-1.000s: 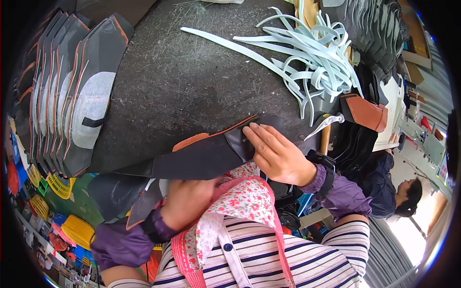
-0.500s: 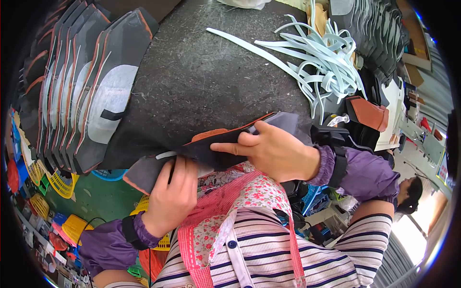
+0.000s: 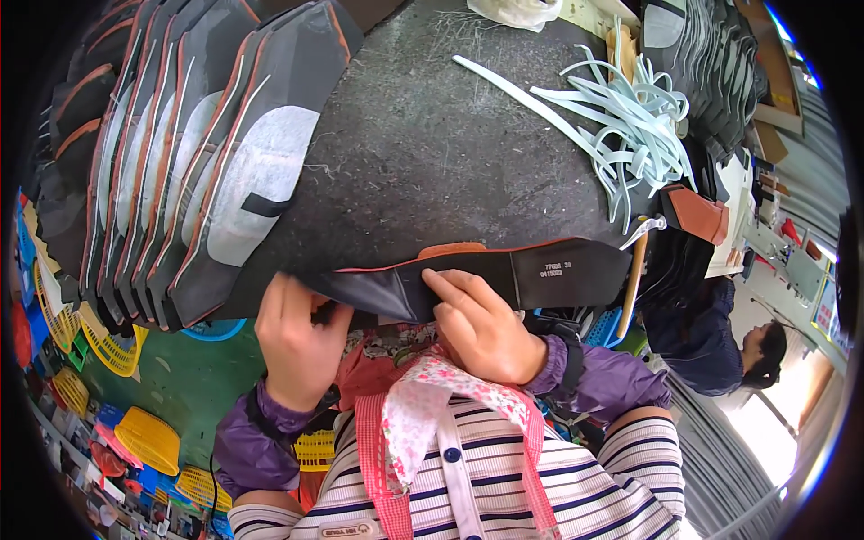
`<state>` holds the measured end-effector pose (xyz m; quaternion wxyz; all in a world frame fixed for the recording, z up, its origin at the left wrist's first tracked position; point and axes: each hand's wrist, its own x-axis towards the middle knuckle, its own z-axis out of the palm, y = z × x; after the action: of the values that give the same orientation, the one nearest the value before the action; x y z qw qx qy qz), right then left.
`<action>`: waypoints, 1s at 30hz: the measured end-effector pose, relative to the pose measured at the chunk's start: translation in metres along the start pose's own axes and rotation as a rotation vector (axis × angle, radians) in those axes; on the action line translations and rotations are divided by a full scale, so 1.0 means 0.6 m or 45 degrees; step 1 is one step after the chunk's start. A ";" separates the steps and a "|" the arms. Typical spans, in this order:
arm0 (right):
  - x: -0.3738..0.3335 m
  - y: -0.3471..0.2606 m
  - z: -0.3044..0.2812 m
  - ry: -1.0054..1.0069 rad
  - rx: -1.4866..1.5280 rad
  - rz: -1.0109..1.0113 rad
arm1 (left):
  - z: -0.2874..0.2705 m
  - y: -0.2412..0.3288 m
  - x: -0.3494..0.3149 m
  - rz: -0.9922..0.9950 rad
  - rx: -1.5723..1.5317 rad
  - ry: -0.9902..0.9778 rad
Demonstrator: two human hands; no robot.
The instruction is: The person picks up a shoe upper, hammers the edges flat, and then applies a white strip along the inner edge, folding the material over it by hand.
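A long black leather piece [image 3: 531,270] with an orange edge and a small brown tab lies along the table's near edge, printed on its right part. My left hand [image 3: 297,342] is closed on its left end, where the leather is lifted and folded over; the fingertips are partly blurred and hidden. Over the middle of the piece, my right hand [image 3: 486,333] presses its fingers on the surface just below the tab, its thumb out of sight. Right of the piece rests a hammer [image 3: 634,283] with a wooden handle and a metal head.
Overlapping dark leather pieces [image 3: 270,162] with pale patches are stacked at left. A tangle of pale blue strips [image 3: 634,117] lies far right, near another dark stack [image 3: 706,72]. A brown leather piece [image 3: 697,216] is at right. Yellow baskets [image 3: 148,441] stand below left; a person [image 3: 702,333] sits at right.
The leather piece has been unfolded and laid flatter, its right part now spread toward the hammer. My right hand has shifted left and down; my left hand has moved slightly up and left.
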<state>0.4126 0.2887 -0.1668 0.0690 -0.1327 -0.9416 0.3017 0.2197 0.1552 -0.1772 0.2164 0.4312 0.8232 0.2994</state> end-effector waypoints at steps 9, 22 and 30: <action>0.030 -0.001 0.009 -0.143 0.047 -0.235 | -0.015 -0.027 0.026 0.169 -0.247 0.023; 0.055 -0.025 0.040 -0.163 -0.008 -0.256 | -0.028 -0.054 0.037 0.423 -0.089 -0.182; 0.080 -0.043 0.055 -0.078 -0.164 -0.169 | -0.042 -0.026 0.045 0.772 0.355 -0.162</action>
<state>0.3546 0.2644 -0.1760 0.0514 -0.0648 -0.9674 0.2393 0.1808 0.1636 -0.1721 0.1073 0.6995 0.6755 0.2072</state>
